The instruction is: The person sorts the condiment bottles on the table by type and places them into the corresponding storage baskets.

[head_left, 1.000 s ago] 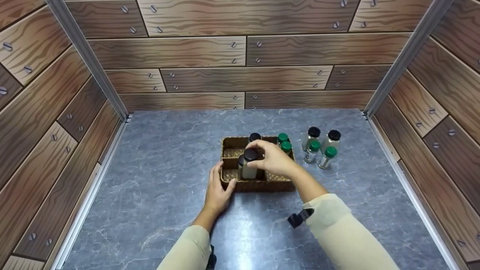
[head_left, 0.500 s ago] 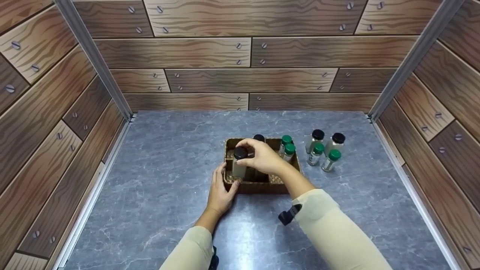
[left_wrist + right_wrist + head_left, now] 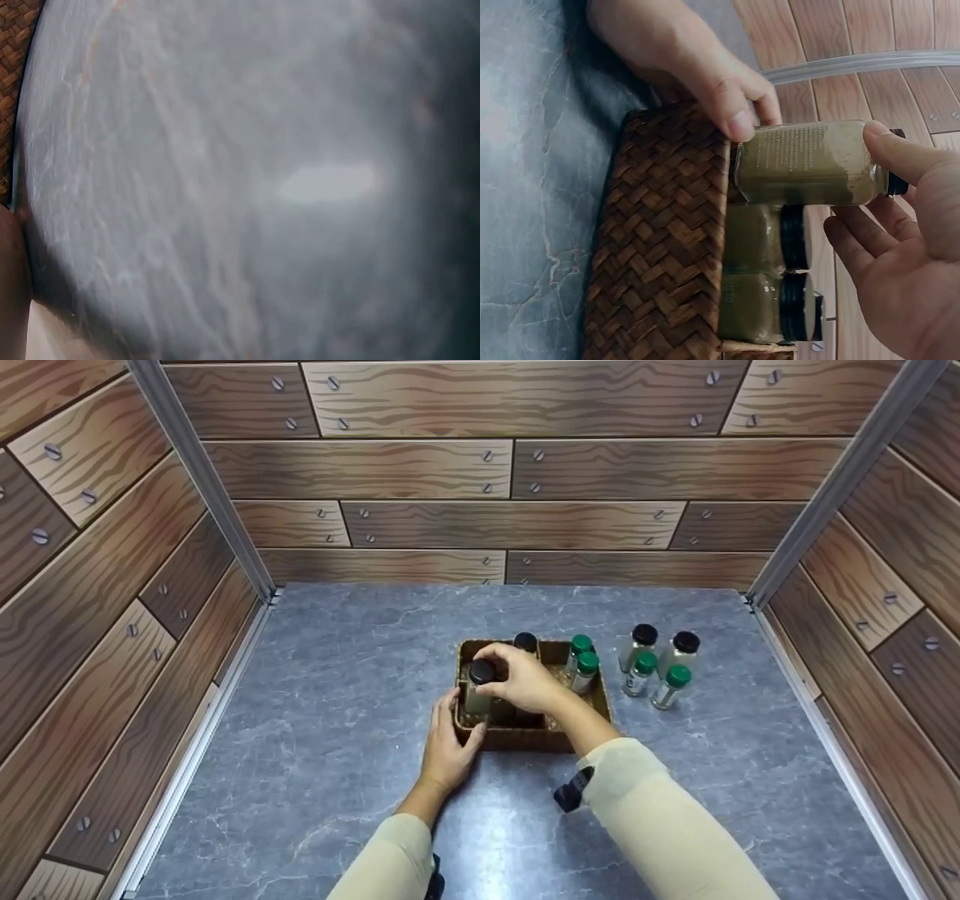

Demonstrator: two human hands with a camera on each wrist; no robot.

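My right hand (image 3: 521, 682) pinches a glass spice jar (image 3: 802, 165) near its black lid (image 3: 481, 671), thumb on one side and fingers on the other. The jar is upright at the front left compartment of a woven basket (image 3: 656, 247), its base near rim level. My left hand (image 3: 448, 746) grips the basket's front left corner, thumb on the front and fingers along the left side. Beside the held jar, two black-lidded jars (image 3: 757, 304) sit lower in the basket. Two green-capped jars (image 3: 583, 673) stand in its right part, and another black lid (image 3: 525, 642) shows at the back.
Right of the basket, two black-lidded jars (image 3: 684, 649) and two green-capped jars (image 3: 671, 686) stand on the grey marbled table (image 3: 337, 697). Wood-patterned walls (image 3: 420, 525) enclose the back and sides. The left wrist view shows mostly blurred tabletop.
My right hand has carried the jar left, from beside another jar in the front of the basket to the left compartment, then slightly down. The left hand stays at the corner. The head view has shifted.
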